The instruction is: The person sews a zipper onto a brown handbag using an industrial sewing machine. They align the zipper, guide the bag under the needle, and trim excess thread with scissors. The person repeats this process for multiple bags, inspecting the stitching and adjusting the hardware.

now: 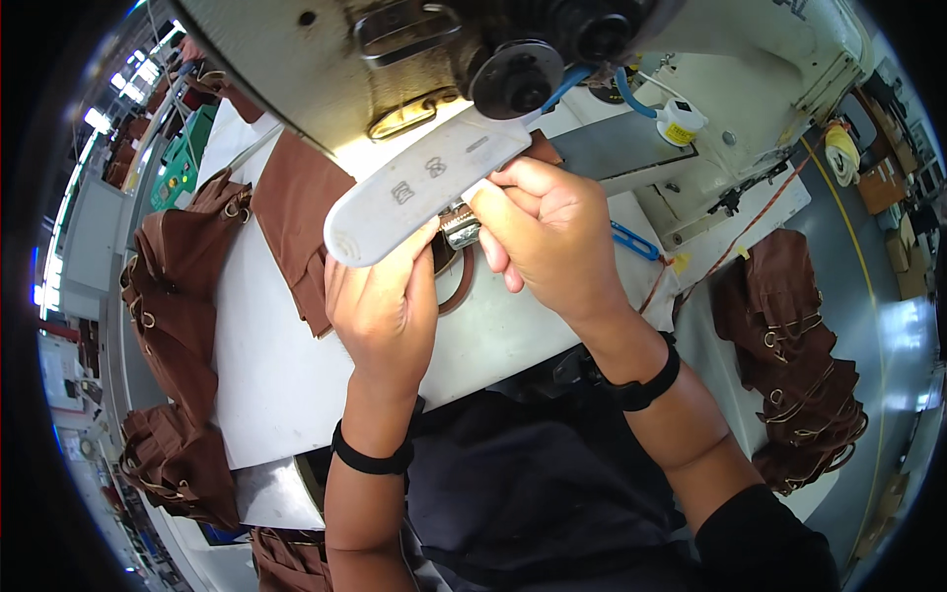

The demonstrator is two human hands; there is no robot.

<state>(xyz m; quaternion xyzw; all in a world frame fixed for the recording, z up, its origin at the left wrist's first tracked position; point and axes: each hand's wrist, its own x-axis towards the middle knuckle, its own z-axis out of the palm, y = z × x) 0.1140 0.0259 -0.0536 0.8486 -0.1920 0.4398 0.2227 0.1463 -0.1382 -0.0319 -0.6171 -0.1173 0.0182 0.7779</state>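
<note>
A sewing machine point(513, 49) stands above a long grey plate point(414, 197) that partly covers the work. My left hand point(385, 296) is closed just below the plate, fingertips tucked under it beside a small metal fitting point(459, 229) and a curved brown strap point(456, 291); what it grips is hidden. My right hand point(547, 237) is closed at the plate's right edge, thumb and finger pinched by the fitting, on something I cannot make out. Folded brown material point(291, 227) lies to the left under the plate.
Brown pieces with metal rings are heaped at left point(173, 306) and right point(789, 395) of the white worktop point(266, 405). A blue cutter point(633, 240) and a small white bottle point(679, 123) lie right of my hands. A person point(185, 54) is in the far background.
</note>
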